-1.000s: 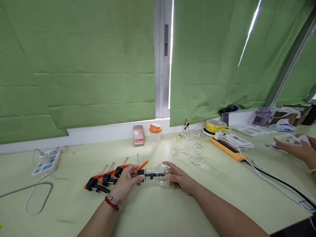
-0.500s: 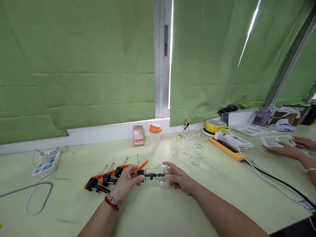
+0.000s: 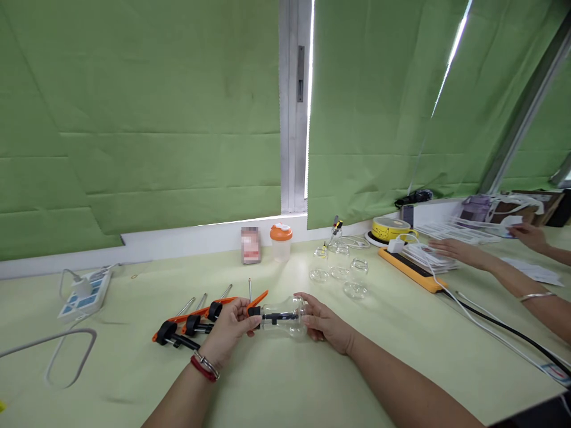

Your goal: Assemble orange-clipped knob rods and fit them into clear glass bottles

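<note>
A clear bottle (image 3: 288,304) lies on its side between my hands, above the pale green table. A black lid with an orange lever (image 3: 259,301) sits at its neck, and a dark rod runs inside the bottle. My left hand (image 3: 227,330) is closed on the lid, thumb in front. Around the rounded base of the bottle, my right hand (image 3: 329,323) grips with thumb and fingers. Left of my left hand lie several similar black lids (image 3: 166,330) with orange levers and metal rods, partly hidden by that hand.
Several empty clear bottles (image 3: 355,287) stand behind my right hand, near an orange-lidded cup (image 3: 281,244). An orange power strip (image 3: 411,270) with trailing cables lies to the right. A co-worker's hand (image 3: 461,252) reaches over papers there. A white power strip (image 3: 87,293) is at left.
My hands and the bottle have hardly moved. At right, the co-worker's hands have shifted away from the near table, one now over the papers and one farther back holding something white.
</note>
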Motion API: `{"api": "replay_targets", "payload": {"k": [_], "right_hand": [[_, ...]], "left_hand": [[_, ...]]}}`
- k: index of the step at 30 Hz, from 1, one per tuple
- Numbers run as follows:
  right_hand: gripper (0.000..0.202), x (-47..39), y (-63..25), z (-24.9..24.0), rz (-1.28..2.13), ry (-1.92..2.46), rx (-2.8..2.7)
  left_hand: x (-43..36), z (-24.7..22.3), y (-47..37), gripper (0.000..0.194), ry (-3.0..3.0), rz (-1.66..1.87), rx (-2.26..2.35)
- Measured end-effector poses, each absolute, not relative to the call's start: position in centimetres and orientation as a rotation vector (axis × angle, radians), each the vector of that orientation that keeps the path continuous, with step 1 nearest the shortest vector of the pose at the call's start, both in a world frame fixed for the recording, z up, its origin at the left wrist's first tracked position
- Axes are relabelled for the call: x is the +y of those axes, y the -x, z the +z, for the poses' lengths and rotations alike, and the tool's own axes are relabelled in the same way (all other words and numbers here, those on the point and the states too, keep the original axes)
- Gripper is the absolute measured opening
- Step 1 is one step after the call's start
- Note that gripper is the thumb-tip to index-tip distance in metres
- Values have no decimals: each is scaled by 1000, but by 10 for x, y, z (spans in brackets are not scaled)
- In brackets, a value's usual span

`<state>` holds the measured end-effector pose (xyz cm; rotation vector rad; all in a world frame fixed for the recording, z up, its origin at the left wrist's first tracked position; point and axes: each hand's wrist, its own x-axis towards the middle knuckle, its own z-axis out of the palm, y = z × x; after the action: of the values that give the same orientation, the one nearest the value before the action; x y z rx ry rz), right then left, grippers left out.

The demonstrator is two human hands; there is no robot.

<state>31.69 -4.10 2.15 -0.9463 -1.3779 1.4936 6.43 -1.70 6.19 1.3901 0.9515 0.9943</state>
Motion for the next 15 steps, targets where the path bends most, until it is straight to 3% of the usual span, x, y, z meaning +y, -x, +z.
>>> {"api": "replay_targets", "payload": {"k": [7, 15], "right_hand": [[69, -45, -313, 19, 1303, 1006, -1569], [73, -50, -308, 24, 923, 1101, -1819]], "left_hand": [[-16, 61, -67, 28, -1363, 1072, 1058], [-22, 64, -76, 45, -1401, 1144, 1149]]}}
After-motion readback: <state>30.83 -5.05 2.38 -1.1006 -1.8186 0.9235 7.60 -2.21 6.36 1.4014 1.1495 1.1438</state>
